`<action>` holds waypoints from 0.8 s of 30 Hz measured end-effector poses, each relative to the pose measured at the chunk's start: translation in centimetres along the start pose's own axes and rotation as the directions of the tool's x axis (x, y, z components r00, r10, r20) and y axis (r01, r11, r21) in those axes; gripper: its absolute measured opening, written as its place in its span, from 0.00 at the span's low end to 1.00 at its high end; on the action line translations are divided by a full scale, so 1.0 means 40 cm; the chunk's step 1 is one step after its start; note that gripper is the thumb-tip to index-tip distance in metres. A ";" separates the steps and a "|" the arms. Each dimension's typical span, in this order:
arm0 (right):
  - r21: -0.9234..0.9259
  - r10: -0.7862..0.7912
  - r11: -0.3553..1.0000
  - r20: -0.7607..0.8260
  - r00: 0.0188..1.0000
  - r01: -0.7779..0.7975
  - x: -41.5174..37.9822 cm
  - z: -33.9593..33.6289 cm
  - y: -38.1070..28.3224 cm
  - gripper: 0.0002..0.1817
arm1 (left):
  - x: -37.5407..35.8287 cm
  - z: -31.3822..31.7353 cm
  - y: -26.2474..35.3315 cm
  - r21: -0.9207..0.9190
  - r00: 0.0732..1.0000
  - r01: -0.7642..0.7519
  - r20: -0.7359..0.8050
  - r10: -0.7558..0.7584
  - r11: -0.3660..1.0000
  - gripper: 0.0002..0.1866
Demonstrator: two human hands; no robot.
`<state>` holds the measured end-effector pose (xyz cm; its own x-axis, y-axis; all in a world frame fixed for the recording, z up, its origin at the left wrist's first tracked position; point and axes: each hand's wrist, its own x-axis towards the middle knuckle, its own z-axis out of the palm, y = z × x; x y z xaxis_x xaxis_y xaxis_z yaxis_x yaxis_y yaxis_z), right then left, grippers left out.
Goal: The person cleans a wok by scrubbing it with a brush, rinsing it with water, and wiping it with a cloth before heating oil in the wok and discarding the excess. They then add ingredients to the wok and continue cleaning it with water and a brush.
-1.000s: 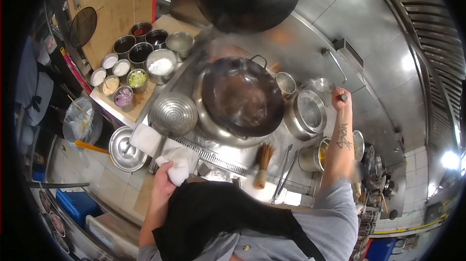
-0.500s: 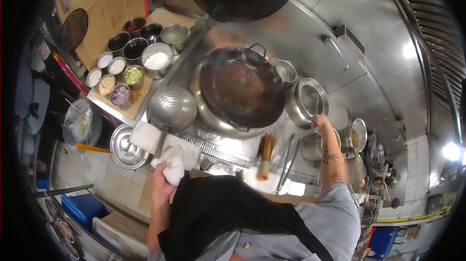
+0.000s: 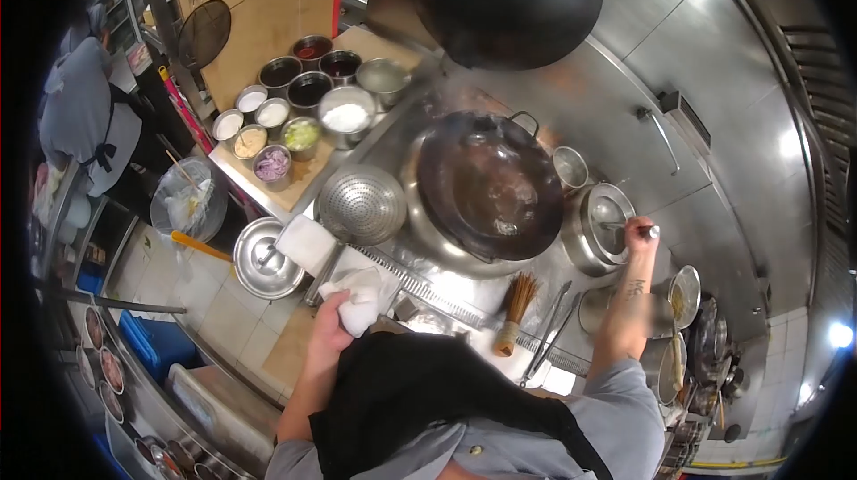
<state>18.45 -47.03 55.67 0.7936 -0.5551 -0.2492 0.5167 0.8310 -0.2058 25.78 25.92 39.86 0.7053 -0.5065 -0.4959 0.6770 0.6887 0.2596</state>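
Keeping the ladle (image 3: 612, 226) level at the steel pot (image 3: 579, 249) is advised; it is grasped by the right hand (image 3: 639, 235), bunched white cloth (image 3: 361, 303) by the left hand (image 3: 332, 320).

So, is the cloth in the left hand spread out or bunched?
Bunched up: the white cloth is a crumpled wad gripped by the left hand.

A head-worn camera looks forward and steeply down, past the near apron (image 3: 446, 395) to the central wok (image 3: 491, 185). Its wide, round view spans floor (image 3: 210, 310) at left and wall (image 3: 683, 42) at right.
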 end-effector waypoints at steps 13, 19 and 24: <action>-0.655 -0.024 0.753 -0.108 0.994 -0.053 -0.019 0.159 0.019 0.09 | 0.005 0.022 -0.013 0.110 0.993 0.115 -0.055 -0.109 0.987 0.25; -0.996 -0.494 0.054 -0.092 0.864 -0.075 -0.171 0.069 0.132 0.05 | 0.066 0.064 -0.023 0.228 0.978 0.210 -0.044 -0.206 0.951 0.27; -0.979 -0.519 0.044 -0.194 0.832 -0.201 -0.216 0.024 0.133 0.07 | 0.095 0.067 -0.015 0.293 0.971 0.229 -0.009 -0.237 0.928 0.27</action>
<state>14.68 -37.77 57.64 0.3299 -0.9001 -0.2845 -0.4512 0.1144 -0.8851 28.62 22.17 40.03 0.5226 -0.6505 -0.5511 0.8518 0.3710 0.3699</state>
